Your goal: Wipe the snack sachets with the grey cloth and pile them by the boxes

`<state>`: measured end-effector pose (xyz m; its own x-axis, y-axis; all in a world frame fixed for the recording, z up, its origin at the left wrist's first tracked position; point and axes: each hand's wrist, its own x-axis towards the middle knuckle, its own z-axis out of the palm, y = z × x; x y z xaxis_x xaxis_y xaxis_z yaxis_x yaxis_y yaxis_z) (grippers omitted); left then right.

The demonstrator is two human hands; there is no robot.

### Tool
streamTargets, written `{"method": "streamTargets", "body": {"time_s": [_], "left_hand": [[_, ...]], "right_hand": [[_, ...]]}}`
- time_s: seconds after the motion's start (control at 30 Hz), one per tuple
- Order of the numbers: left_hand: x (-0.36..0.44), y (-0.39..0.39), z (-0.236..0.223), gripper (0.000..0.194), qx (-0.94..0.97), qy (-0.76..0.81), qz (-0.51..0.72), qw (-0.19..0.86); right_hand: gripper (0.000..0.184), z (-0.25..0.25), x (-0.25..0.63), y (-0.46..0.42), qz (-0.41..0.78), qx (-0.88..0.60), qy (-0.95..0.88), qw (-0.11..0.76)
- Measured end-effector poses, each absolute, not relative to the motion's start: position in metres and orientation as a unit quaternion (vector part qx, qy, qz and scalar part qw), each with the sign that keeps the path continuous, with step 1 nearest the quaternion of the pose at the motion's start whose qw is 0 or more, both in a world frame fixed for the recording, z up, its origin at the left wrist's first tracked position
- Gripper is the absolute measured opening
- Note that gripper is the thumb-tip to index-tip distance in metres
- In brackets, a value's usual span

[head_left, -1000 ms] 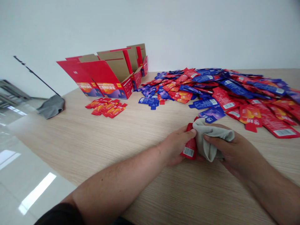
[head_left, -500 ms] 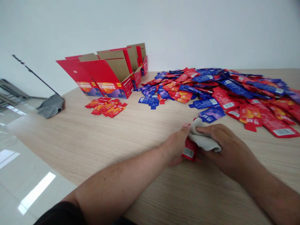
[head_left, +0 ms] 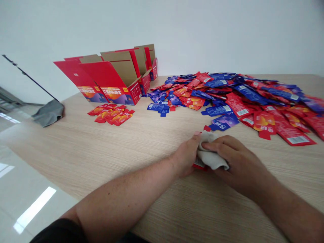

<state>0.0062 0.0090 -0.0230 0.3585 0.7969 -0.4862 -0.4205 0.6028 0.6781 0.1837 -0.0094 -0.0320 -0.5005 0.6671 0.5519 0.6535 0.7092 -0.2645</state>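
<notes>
My left hand (head_left: 187,154) is closed on a red sachet (head_left: 199,166), holding it by its left side just above the table. Most of that sachet is covered; its red spout tab (head_left: 207,128) and a lower corner show. A grey-white cloth (head_left: 212,157) is bunched in my right hand (head_left: 234,157), whose fingers press it over the face of the sachet. Just beyond my hands lies a blue sachet (head_left: 224,121), at the near edge of a large heap of red and blue sachets (head_left: 243,111).
Several open red cartons (head_left: 118,86) stand in a row at the back left. A small group of red sachets (head_left: 111,114) lies in front of them. A grey cloth (head_left: 49,113) hangs at the table's left end by a thin dark pole (head_left: 30,77).
My right hand has moved the cloth down and left across the sachet, covering more of it, including most of its barcode. The whole view has shifted slightly.
</notes>
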Motion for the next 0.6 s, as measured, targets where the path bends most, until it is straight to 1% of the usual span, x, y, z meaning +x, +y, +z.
{"method": "streamTargets", "body": {"time_s": [0.07,0.2,0.37,0.47,0.53,0.6], "left_hand": [[0.0057,0.0093,-0.0244,0.051,0.222,0.416,0.391,0.79],[0.0031,0.0106,-0.0241,0.058,0.252,0.396,0.326,0.82],[0.0039,0.0103,-0.0242,0.055,0.226,0.404,0.38,0.8],[0.0007,0.0095,-0.0242,0.062,0.257,0.387,0.328,0.822],[-0.0018,0.0089,-0.0237,0.064,0.275,0.369,0.332,0.824],[-0.0028,0.0081,-0.023,0.061,0.271,0.368,0.348,0.818]], "right_hand": [[0.044,-0.0303,0.1825,-0.0102,0.013,-0.369,-0.874,0.316],[0.041,-0.0284,0.184,-0.0071,-0.028,-0.406,-0.851,0.332],[0.042,-0.0289,0.182,-0.0097,0.006,-0.365,-0.872,0.326],[0.039,-0.0284,0.1831,-0.0064,-0.012,-0.397,-0.853,0.338],[0.039,-0.0271,0.1832,-0.0051,-0.019,-0.423,-0.836,0.348],[0.042,-0.0259,0.1813,-0.0065,-0.005,-0.413,-0.841,0.35]]}}
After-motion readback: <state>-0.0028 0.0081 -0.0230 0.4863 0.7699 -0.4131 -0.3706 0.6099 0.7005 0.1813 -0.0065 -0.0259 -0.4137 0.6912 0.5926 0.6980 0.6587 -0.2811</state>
